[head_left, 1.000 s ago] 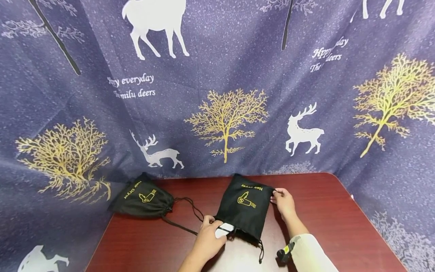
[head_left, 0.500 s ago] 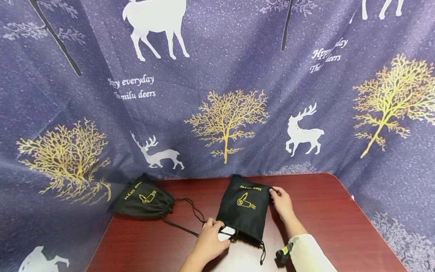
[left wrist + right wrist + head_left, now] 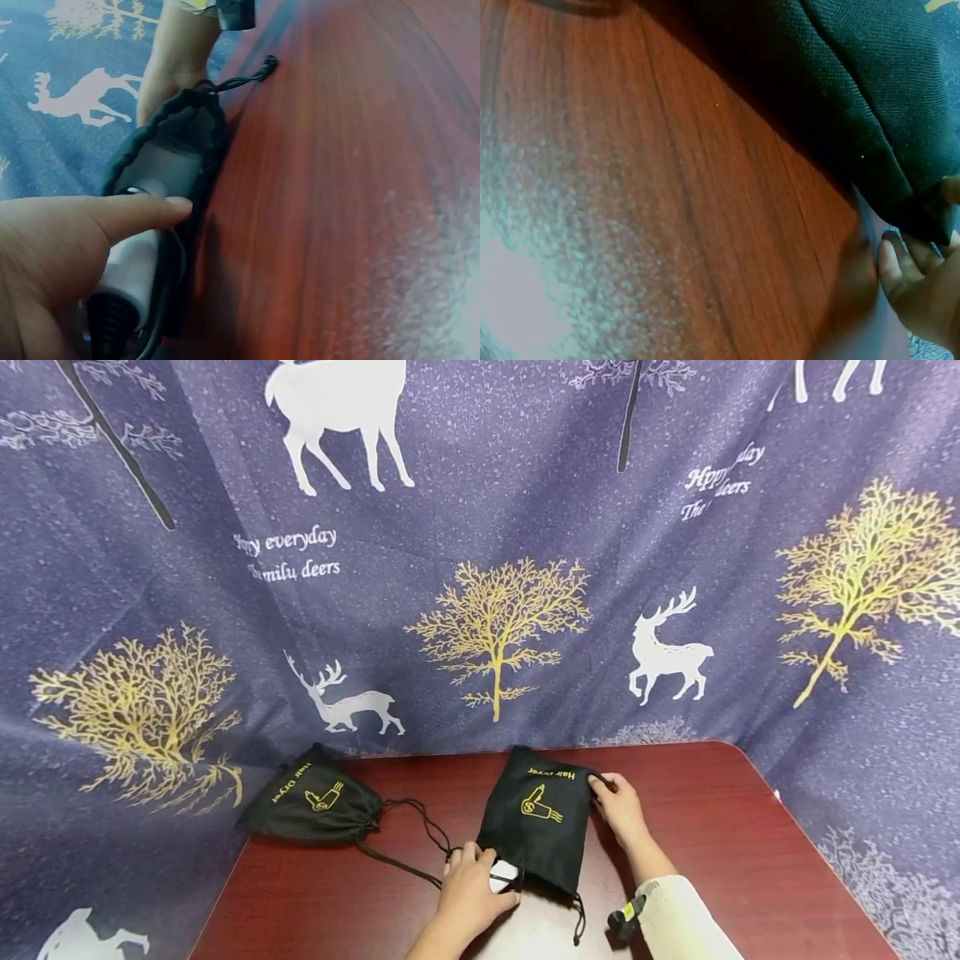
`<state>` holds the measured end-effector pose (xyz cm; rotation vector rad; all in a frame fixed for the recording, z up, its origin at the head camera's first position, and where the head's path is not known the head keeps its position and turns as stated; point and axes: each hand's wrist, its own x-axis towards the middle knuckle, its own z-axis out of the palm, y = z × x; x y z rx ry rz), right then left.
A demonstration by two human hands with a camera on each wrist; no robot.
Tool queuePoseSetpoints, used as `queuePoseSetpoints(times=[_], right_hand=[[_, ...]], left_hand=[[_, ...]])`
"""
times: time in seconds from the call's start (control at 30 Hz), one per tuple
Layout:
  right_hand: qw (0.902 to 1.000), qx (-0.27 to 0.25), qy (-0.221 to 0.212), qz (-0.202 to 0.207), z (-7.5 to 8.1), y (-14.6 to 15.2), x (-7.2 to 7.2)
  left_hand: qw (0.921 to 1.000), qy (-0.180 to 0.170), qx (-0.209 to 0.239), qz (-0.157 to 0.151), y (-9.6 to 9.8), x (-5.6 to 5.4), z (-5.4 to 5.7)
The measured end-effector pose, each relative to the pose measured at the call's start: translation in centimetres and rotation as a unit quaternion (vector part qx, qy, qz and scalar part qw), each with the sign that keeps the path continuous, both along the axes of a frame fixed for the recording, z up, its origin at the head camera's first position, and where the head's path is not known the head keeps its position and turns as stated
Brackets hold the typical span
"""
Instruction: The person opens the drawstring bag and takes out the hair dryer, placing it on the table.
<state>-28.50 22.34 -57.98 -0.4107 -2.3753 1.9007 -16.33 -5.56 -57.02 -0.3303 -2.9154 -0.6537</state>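
Note:
A black drawstring bag [image 3: 536, 818] printed "Hair Dryer" lies toward the table's middle, its mouth facing me. Inside the open mouth sits a white hair dryer [image 3: 135, 262], its ribbed black cord end toward the camera in the left wrist view. My left hand [image 3: 472, 893] holds the dryer at the mouth, thumb laid across it and fingers by the bag's left rim. Most of the dryer is hidden by cloth. My right hand [image 3: 618, 802] pinches the bag's far right corner, with the fingers [image 3: 892, 266] below that corner in the right wrist view.
A second black bag [image 3: 322, 797], bulging and drawn closed, lies at the table's back left. Its cord [image 3: 405, 860] runs toward my left hand. Behind the reddish-brown table [image 3: 690, 818] hangs a blue cloth [image 3: 450, 527] printed with deer and trees.
My left hand has moved slightly right and its thumb has swung over the mouth. Less white of the dryer shows now. The right hand and the bag's corner have shifted a little left.

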Motion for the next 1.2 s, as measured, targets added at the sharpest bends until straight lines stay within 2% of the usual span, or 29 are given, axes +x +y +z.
queuePoseSetpoints(times=[0.23, 0.33, 0.57, 0.87, 1.2], right_hand=[[0.9996, -0.026, -0.005, 0.01, 0.0, -0.3, -0.2], [0.9995, -0.028, -0.004, 0.016, 0.0, -0.2, -0.2], [0.9992, -0.03, 0.021, 0.015, 0.0, 0.1, -0.3], [0.9993, 0.019, 0.031, 0.002, 0.0, 0.2, -0.3], [0.9996, -0.001, 0.026, 0.003, 0.0, 0.6, -0.5]], left_hand=[[0.9955, 0.088, -0.034, -0.006, 0.1, -0.3, -0.9], [0.9945, 0.099, -0.033, -0.013, 0.1, -0.4, -0.9], [0.9988, 0.04, 0.012, -0.026, 0.1, -0.3, -0.6], [0.9972, 0.039, 0.036, -0.052, -0.5, -0.2, -0.4], [0.9958, 0.012, 0.06, -0.068, -1.3, -0.3, -0.2]])
